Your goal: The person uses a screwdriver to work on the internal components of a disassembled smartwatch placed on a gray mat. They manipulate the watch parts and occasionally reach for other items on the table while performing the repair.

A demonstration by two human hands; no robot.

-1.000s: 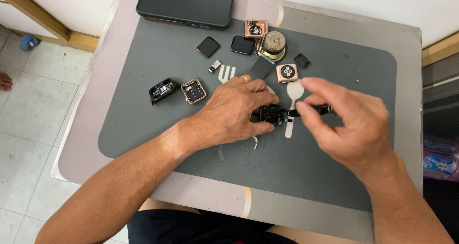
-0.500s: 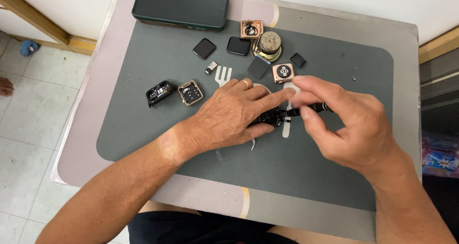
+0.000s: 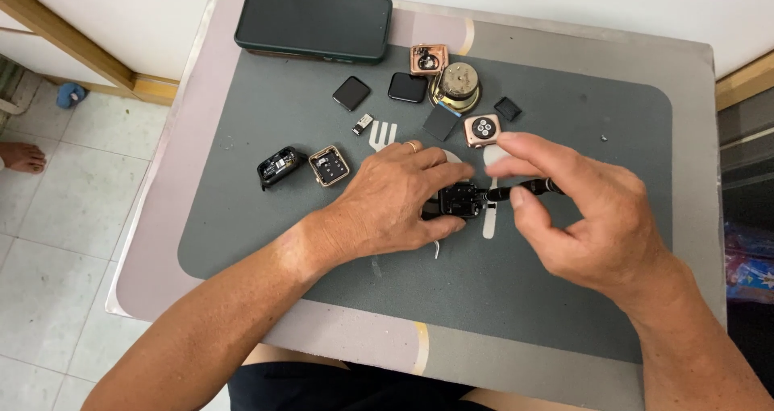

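Pinning a small black watch case (image 3: 459, 199) near the middle of the grey mat (image 3: 266, 242), left hand (image 3: 395, 201) closed around it.
Right hand (image 3: 588, 217) pinches a thin black tool (image 3: 524, 190), its long axis running left-right, tip touching the case's right side. Rose-gold watch back (image 3: 482, 130) lies just beyond, dark phone (image 3: 314, 22) at the far edge.
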